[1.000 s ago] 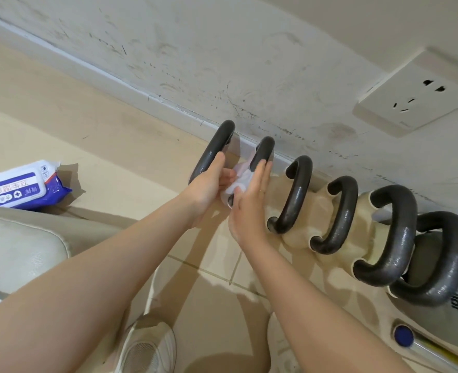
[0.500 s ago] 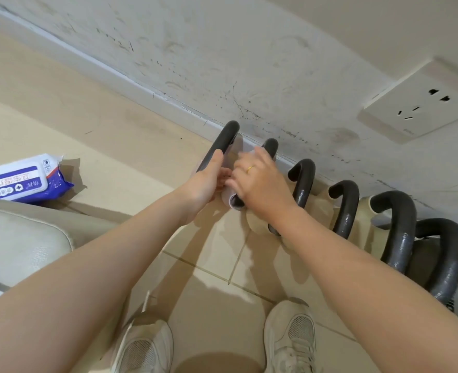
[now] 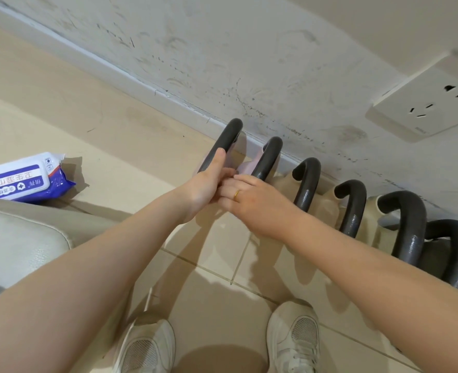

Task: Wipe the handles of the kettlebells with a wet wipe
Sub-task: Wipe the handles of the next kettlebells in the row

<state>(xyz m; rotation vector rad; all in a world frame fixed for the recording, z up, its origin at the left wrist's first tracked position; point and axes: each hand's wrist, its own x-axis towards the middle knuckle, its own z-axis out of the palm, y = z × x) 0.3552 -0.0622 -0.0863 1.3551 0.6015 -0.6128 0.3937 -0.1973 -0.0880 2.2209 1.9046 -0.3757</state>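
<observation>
Currently I see six kettlebells (image 3: 316, 200) in a row along the wall (image 3: 249, 63). My left hand (image 3: 206, 184) grips the first handle (image 3: 222, 146), thumb along it. My right hand (image 3: 252, 200) is curled at the second handle (image 3: 267, 160); the wet wipe (image 3: 245, 166) shows just above it, though whether it is pinched I cannot tell. Risk: a loose wipe slips off mid-stroke.

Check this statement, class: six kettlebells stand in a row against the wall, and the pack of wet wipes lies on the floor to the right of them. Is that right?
One detail is wrong. The head view shows the pack of wet wipes lying on the floor to the left of the kettlebells, not the right. The six kettlebells in a row against the wall are as stated.
</observation>
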